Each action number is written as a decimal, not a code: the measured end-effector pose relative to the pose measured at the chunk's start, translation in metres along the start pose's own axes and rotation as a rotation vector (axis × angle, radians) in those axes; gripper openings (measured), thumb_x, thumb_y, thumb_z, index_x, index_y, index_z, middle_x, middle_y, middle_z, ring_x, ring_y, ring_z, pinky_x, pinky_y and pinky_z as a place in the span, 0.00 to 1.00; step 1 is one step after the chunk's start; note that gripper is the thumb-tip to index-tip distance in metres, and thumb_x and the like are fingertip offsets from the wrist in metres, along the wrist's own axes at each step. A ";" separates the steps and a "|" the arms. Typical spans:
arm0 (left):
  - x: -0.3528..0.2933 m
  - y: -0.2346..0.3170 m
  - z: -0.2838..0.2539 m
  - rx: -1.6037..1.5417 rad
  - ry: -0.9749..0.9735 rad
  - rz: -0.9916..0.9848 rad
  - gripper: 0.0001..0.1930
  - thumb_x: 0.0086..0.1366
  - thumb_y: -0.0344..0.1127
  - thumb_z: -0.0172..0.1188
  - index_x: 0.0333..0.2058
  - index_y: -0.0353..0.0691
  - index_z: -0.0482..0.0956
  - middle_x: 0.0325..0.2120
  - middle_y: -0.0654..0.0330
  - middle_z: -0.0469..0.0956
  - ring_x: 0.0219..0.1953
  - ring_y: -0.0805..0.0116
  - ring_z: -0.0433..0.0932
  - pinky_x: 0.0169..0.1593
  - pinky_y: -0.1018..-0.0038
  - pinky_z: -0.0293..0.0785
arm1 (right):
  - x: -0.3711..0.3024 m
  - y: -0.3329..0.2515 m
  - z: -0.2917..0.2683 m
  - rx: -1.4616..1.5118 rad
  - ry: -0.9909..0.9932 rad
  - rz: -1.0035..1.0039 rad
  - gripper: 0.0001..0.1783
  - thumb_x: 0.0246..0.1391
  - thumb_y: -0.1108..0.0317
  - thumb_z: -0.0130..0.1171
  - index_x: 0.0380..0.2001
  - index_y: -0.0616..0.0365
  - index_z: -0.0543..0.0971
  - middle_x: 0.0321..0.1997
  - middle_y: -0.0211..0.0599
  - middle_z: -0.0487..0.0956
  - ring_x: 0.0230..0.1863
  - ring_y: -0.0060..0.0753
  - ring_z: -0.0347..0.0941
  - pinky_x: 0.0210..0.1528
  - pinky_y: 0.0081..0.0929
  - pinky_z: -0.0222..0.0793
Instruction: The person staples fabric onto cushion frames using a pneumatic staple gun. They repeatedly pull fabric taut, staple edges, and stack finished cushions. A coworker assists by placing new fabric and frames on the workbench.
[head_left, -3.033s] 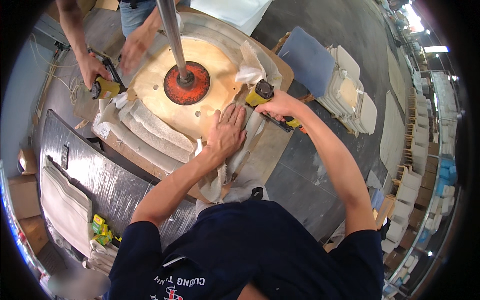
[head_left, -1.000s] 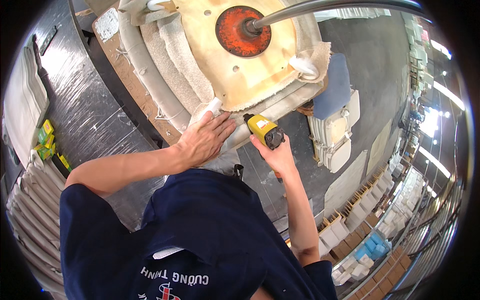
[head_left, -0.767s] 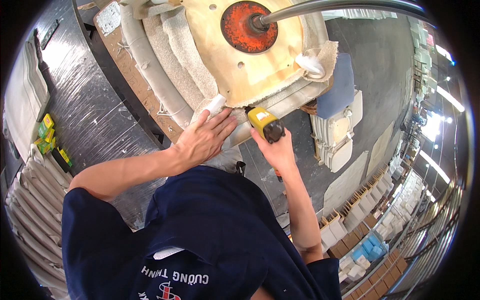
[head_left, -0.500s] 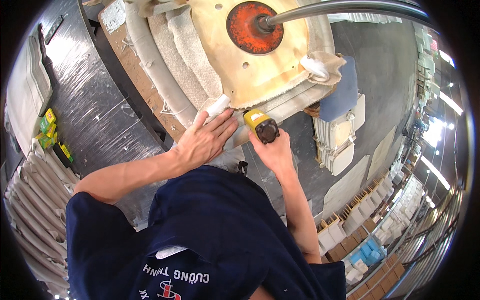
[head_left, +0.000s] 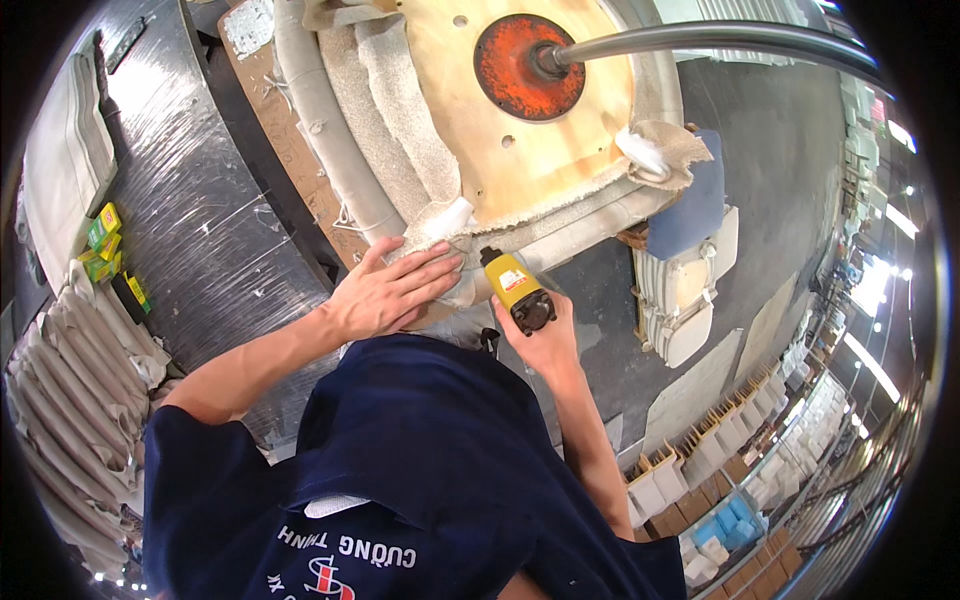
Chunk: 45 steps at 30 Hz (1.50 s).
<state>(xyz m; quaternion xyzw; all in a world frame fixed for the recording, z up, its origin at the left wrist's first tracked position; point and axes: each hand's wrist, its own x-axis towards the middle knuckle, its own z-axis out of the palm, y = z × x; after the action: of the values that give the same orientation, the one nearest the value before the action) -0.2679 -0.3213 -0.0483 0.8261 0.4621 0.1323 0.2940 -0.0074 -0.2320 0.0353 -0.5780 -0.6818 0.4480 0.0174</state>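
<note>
A plywood seat panel (head_left: pixel 545 155) lies face up with beige upholstery fabric (head_left: pixel 378 120) around its edges. At its near left corner, my left hand (head_left: pixel 390 288) lies with outstretched fingers on the bunched fabric, beside a tuft of white padding (head_left: pixel 452 216). My right hand (head_left: pixel 545 335) grips a yellow and black staple gun (head_left: pixel 515 285), its nose by the panel's near edge and apart from the wood. A similar white tuft (head_left: pixel 642 153) pokes out of the fabric at the right corner. A round orange-red plate (head_left: pixel 500 60) on a curved metal bar (head_left: pixel 700 38) rests against the panel.
To the left is a plastic-wrapped dark table (head_left: pixel 190 170) with yellow-green boxes (head_left: pixel 103 238) and stacked fabric covers (head_left: pixel 75 380) near it. Stacked seat cushions (head_left: pixel 675 290) stand on the right, under a blue pad (head_left: pixel 690 195). Rows of seats and cartons line the far right.
The staple gun has drawn back toward me, away from the panel edge. My left hand has shifted left and nearer, off the white tuft. The view has moved slightly.
</note>
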 end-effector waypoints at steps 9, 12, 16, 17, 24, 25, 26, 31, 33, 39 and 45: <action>-0.029 -0.021 0.040 -0.047 0.114 0.078 0.45 0.56 0.38 0.67 0.75 0.58 0.67 0.79 0.69 0.59 0.80 0.63 0.56 0.77 0.47 0.50 | -0.005 -0.003 0.007 0.034 0.055 -0.014 0.15 0.51 0.61 0.72 0.36 0.62 0.85 0.34 0.55 0.86 0.40 0.65 0.84 0.42 0.53 0.79; -0.039 -0.020 0.045 -0.058 0.117 0.044 0.46 0.56 0.38 0.67 0.75 0.58 0.66 0.80 0.68 0.59 0.81 0.61 0.55 0.77 0.43 0.50 | 0.002 -0.020 0.005 -0.210 0.002 -0.007 0.14 0.50 0.61 0.72 0.35 0.60 0.85 0.33 0.54 0.86 0.40 0.66 0.83 0.44 0.55 0.78; -0.040 -0.013 0.050 -0.031 0.105 -0.014 0.48 0.54 0.39 0.68 0.76 0.59 0.64 0.80 0.68 0.58 0.81 0.57 0.54 0.77 0.40 0.49 | 0.001 -0.013 0.010 -0.284 0.122 -0.133 0.16 0.54 0.58 0.74 0.29 0.62 0.84 0.27 0.50 0.84 0.30 0.59 0.82 0.37 0.48 0.77; -0.039 -0.012 0.051 -0.022 0.106 -0.010 0.48 0.54 0.39 0.68 0.76 0.59 0.64 0.80 0.68 0.58 0.81 0.57 0.53 0.77 0.39 0.48 | -0.010 0.004 0.015 -0.138 0.153 -0.134 0.13 0.54 0.62 0.74 0.32 0.62 0.84 0.30 0.50 0.85 0.32 0.57 0.84 0.38 0.45 0.79; -0.023 0.030 0.060 -0.096 0.303 -0.209 0.34 0.62 0.39 0.65 0.69 0.54 0.73 0.76 0.62 0.65 0.80 0.51 0.56 0.78 0.35 0.42 | -0.102 0.133 0.018 0.147 0.320 0.009 0.17 0.57 0.65 0.77 0.43 0.64 0.85 0.34 0.42 0.88 0.34 0.32 0.87 0.41 0.29 0.79; -0.016 0.038 0.062 -0.094 0.355 -0.239 0.31 0.62 0.39 0.65 0.66 0.53 0.75 0.74 0.61 0.67 0.80 0.51 0.56 0.78 0.34 0.41 | -0.111 0.155 0.014 0.082 0.338 0.062 0.19 0.56 0.62 0.78 0.45 0.64 0.86 0.34 0.43 0.88 0.34 0.33 0.87 0.42 0.30 0.80; -0.009 0.047 0.065 -0.092 0.407 -0.271 0.29 0.62 0.39 0.66 0.64 0.52 0.76 0.73 0.61 0.68 0.80 0.50 0.56 0.78 0.34 0.41 | -0.118 0.180 0.009 0.019 0.353 0.116 0.22 0.55 0.59 0.79 0.46 0.64 0.86 0.34 0.43 0.88 0.35 0.33 0.87 0.42 0.30 0.80; 0.062 0.100 0.044 0.084 0.640 -0.551 0.20 0.56 0.33 0.67 0.49 0.51 0.84 0.54 0.62 0.77 0.68 0.51 0.68 0.70 0.45 0.51 | -0.112 0.268 -0.054 0.083 0.375 0.423 0.29 0.53 0.50 0.80 0.44 0.67 0.87 0.31 0.46 0.88 0.33 0.37 0.88 0.40 0.35 0.80; 0.101 0.126 0.039 0.143 0.623 -0.509 0.23 0.57 0.33 0.66 0.54 0.47 0.83 0.57 0.59 0.77 0.68 0.51 0.68 0.70 0.47 0.54 | -0.088 0.326 -0.084 0.074 0.409 0.433 0.28 0.53 0.51 0.80 0.42 0.68 0.87 0.29 0.46 0.88 0.32 0.37 0.87 0.39 0.36 0.80; 0.231 0.150 0.073 0.062 0.460 -0.484 0.39 0.64 0.37 0.67 0.73 0.39 0.67 0.72 0.50 0.70 0.77 0.48 0.62 0.79 0.49 0.52 | 0.048 0.455 -0.236 0.163 0.496 0.353 0.27 0.57 0.53 0.71 0.51 0.63 0.82 0.43 0.59 0.87 0.47 0.60 0.86 0.51 0.46 0.78; 0.222 0.172 0.074 0.273 0.377 -0.817 0.38 0.65 0.37 0.66 0.73 0.38 0.66 0.71 0.45 0.70 0.77 0.47 0.63 0.79 0.48 0.51 | 0.210 0.595 -0.374 0.030 0.656 0.459 0.38 0.54 0.46 0.69 0.63 0.56 0.75 0.57 0.61 0.83 0.61 0.62 0.80 0.62 0.48 0.73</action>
<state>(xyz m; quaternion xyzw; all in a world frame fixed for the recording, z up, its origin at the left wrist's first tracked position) 0.0062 -0.2300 -0.0146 0.5691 0.8081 0.0915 0.1215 0.5856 0.1160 -0.2205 -0.8275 -0.4864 0.2419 0.1421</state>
